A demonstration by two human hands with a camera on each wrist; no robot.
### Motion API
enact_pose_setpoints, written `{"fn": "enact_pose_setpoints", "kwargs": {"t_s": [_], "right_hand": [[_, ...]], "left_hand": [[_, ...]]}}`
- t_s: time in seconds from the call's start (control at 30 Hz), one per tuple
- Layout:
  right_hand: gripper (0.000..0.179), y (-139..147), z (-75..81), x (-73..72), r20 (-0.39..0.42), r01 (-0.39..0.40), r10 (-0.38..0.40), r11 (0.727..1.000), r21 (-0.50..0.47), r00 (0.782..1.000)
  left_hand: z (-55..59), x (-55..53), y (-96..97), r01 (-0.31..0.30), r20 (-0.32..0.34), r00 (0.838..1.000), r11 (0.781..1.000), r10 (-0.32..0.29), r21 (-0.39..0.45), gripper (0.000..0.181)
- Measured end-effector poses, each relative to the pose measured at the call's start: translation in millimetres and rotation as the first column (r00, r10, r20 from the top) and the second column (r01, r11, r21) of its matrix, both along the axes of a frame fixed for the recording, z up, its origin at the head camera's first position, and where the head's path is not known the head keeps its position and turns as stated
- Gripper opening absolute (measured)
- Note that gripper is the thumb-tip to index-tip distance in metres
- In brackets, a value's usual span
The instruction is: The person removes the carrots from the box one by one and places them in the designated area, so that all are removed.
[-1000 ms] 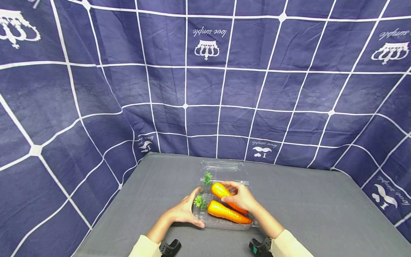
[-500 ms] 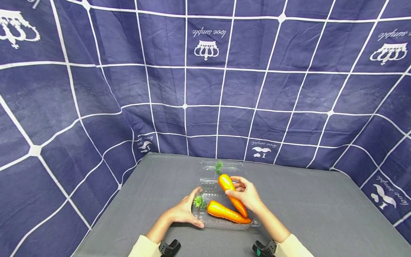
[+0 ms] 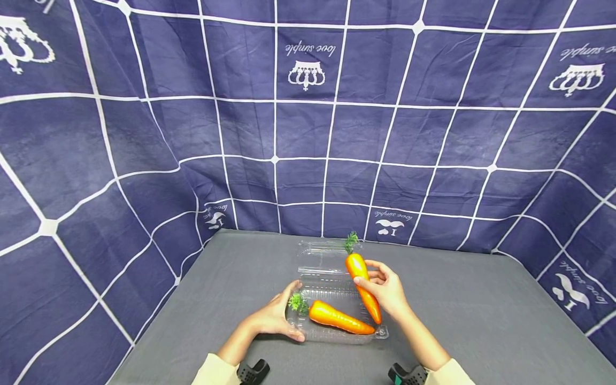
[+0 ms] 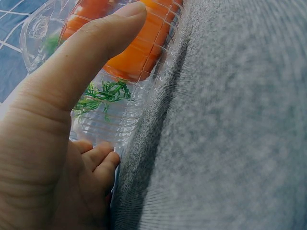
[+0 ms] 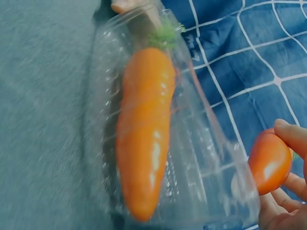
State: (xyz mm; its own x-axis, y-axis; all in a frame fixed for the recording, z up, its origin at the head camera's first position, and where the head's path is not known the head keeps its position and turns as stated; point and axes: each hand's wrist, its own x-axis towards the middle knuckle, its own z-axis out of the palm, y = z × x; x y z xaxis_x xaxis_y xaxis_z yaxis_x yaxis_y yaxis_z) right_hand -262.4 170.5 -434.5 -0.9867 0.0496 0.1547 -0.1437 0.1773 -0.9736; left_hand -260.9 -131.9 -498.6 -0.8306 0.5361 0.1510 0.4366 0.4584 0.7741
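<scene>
A clear plastic clamshell box point(image 3: 320, 338) lies with its lid point(image 3: 320, 261) folded back. One orange carrot point(image 3: 339, 319) with a green leafy top rests inside, tip to the right. My left hand point(image 3: 275, 319) spans the box's left end, thumb along the near side and fingers at the back; in the left wrist view the thumb point(image 4: 86, 52) crosses the clear wall. My right hand point(image 3: 390, 290) pinches a second carrot point(image 3: 355, 264) between thumb and fingers, held tilted over the box's right side, leaves up. In the right wrist view this carrot point(image 5: 268, 165) appears beyond the box.
A grey cloth-covered table point(image 3: 462, 305) surrounds the box. Blue fabric point(image 3: 366, 128) with white grid lines hangs at the back and sides. A dark strap sits on each wrist.
My right hand has lifted the second carrot from the box and moved it right, turning it more upright. The left hand and the other carrot stay in place.
</scene>
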Motion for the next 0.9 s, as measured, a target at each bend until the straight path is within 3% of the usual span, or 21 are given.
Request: {"fn": "enact_pose_setpoints", "kwargs": {"t_s": [0.43,0.9], "right_hand": [[0.049,32,-2.4,6.9,0.056,0.073,-0.072,0.997,-0.034,0.996],[0.052,58,-16.1,11.4,0.088,0.149,-0.148,0.989,-0.01,0.985]], "left_hand": [[-1.3,-0.4,-0.5,0.004,0.0,1.0,1.0,-0.004,0.016,0.126],[-1.9,0.0,-0.1,-0.008,-0.014,1.0,1.0,0.008,0.004,0.125]]}}
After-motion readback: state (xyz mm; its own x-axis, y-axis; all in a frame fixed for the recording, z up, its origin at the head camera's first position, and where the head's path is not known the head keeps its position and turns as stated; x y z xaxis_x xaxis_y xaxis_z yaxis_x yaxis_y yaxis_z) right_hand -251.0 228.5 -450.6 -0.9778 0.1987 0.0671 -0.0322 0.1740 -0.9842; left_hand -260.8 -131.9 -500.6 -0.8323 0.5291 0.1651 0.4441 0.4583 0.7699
